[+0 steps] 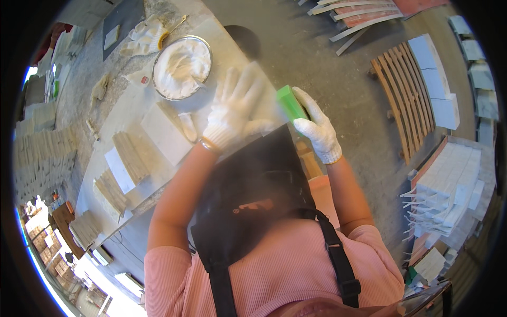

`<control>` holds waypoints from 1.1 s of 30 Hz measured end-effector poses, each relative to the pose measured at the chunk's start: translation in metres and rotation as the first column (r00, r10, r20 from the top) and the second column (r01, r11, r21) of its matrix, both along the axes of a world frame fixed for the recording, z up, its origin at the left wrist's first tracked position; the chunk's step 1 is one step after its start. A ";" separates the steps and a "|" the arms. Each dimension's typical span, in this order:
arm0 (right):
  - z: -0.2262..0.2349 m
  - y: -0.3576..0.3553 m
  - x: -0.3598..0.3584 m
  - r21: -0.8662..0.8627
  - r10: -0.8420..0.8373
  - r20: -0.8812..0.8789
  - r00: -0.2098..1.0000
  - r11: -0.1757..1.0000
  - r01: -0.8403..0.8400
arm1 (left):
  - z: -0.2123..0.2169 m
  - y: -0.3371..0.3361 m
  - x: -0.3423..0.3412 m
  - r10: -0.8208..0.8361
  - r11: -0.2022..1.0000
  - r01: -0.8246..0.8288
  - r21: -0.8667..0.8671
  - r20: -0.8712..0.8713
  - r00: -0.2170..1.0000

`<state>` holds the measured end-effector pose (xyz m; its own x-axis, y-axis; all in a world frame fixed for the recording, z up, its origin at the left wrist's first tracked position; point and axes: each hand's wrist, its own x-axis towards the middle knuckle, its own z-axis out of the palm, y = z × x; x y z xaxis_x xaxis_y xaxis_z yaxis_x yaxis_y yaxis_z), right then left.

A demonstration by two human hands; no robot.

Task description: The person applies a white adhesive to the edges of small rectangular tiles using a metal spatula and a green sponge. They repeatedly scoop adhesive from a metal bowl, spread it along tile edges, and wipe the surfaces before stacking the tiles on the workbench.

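The black apron (253, 185) over a pink ribbed shirt (296, 253) is nearest. Just beyond its far right corner, the gloved right hand (319, 129) has its fingers closed around a green block (290, 103), near the right edge of the tabletop (226, 50). To its left, the gloved left hand (229, 108) is spread wide over the tabletop, its fingers holding nothing; blur hides whether they touch the surface.

Left of that hand lie a flat pale slab (165, 134) and, nearer and farther left, a stack of strips (130, 158). Beyond the slab, a round bowl (209, 51) holds a white substance (179, 66). Past the bowl, a loose work glove (147, 36) rests beside a thin stick (177, 27).

Off to the right, on the floor (317, 58), stand a stack of white pieces (449, 179) and, farther, a slatted wooden pallet (404, 90) beside light blue slabs (437, 79).
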<state>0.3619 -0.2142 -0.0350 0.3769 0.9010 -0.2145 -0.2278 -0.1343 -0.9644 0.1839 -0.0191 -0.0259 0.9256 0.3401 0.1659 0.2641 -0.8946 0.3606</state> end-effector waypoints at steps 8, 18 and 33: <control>-0.009 0.024 0.007 0.022 -0.028 -0.096 0.995 0.999 0.030 | 0.002 0.000 0.001 0.001 1.000 -0.001 0.013 -0.001 1.000; -0.017 0.034 0.002 0.046 -0.055 0.049 0.997 0.998 0.053 | 0.004 -0.001 0.001 0.001 1.000 -0.001 0.007 -0.005 1.000; -0.007 0.021 0.003 0.038 -0.055 -0.254 0.966 0.997 0.067 | 0.005 0.000 0.000 -0.006 1.000 0.006 -0.023 -0.020 1.000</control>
